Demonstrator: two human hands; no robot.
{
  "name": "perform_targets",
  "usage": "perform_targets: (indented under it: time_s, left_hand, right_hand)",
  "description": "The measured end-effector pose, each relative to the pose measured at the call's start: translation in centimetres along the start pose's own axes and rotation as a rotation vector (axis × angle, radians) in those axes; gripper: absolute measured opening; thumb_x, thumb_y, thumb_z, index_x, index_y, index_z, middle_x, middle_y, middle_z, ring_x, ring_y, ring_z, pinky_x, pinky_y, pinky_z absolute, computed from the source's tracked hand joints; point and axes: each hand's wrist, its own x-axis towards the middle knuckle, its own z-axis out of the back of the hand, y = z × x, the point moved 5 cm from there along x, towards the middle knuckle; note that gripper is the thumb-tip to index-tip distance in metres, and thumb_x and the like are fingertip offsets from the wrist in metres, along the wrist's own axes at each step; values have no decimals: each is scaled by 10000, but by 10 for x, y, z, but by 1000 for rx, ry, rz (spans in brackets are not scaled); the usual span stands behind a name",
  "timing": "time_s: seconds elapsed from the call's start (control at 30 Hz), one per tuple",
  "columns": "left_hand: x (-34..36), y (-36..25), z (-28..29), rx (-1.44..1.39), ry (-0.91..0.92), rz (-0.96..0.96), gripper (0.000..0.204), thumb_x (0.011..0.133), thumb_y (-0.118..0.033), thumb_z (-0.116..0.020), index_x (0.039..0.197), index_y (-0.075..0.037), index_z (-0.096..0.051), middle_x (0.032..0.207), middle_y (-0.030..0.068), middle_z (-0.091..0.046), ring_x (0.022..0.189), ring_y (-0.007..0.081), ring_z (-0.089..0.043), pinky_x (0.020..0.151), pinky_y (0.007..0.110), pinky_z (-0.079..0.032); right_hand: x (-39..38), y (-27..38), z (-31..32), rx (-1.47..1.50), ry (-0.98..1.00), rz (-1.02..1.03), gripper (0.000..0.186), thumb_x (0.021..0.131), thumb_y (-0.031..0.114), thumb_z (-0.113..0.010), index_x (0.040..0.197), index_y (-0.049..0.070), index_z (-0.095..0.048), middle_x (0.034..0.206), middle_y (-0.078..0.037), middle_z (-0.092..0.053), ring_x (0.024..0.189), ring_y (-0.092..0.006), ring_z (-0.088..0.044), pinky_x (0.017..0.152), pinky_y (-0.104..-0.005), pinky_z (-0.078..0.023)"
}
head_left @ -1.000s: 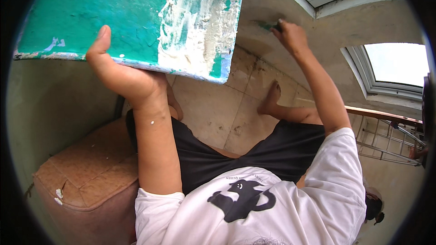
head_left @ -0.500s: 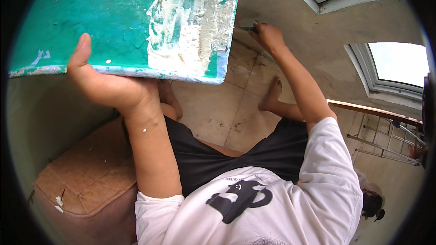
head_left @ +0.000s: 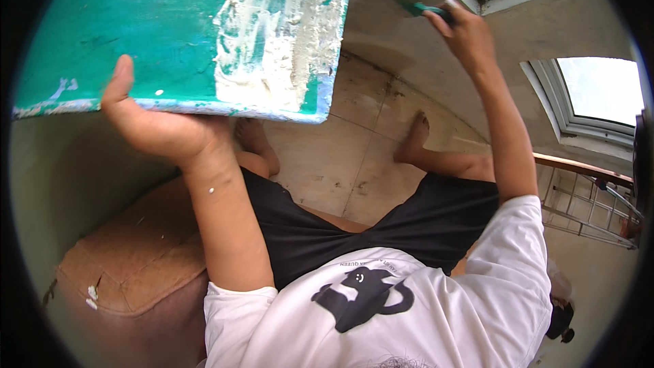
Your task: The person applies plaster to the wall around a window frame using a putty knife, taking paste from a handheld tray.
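My left hand (head_left: 160, 129) supports a green board (head_left: 136, 20) from below, its thumb up over the near edge and its other fingers hidden underneath. Thick white putty (head_left: 266, 48) is smeared over the board's right part. Out to the right, my right hand (head_left: 466, 34) is closed around a green putty knife (head_left: 419, 8), held close to the wall (head_left: 511, 41). Motion blurs the far end of the knife, so I cannot tell whether it touches the wall. A white speck sits on my left forearm.
At my left is a brown padded seat (head_left: 136, 259) with white drips on it. Windows (head_left: 596, 92) are set in the wall on the right, and a metal ladder (head_left: 589, 208) lies below them. My bare feet rest on the stained tile floor (head_left: 327, 157).
My right hand has swept up and to the right along the wall with the putty knife. The board in my left hand has shifted slightly left.
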Motion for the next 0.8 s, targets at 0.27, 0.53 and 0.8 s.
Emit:
perform_targets:
  time_s: [0.27, 0.53, 0.8]
  left_hand:
    - [-5, -3, 4, -38, 134, 41, 490, 843, -295, -589, 1221, 12, -540, 1172, 130, -578, 1085, 276, -563, 966, 396, -434]
    - [-17, -6, 9, -14, 260, 91, 447, 801, -295, -576, 1143, -7, -591, 1157, 138, -583, 1079, 261, -563, 939, 375, -452]
    - [-26, 1, 13, -22, 387, 114, 506, 764, -310, -568, 1163, 1, -581, 1199, 150, -570, 1115, 277, -547, 982, 397, -438]
  right_hand:
    - [-44, 14, 145, 816, -45, -433, 378, 957, 381, -622, 1133, 55, -695, 633, 10, -552, 513, -28, -441, 448, -186, -295]
    - [-79, 111, 110, 1244, 434, -515, 320, 1000, 283, -530, 1142, 44, -687, 677, 32, -529, 474, -17, -424, 405, -173, -261]
    - [-93, 156, 89, 1217, 603, -528, 302, 1008, 262, -514, 1111, 52, -704, 706, 42, -518, 555, -46, -462, 483, -214, -348]
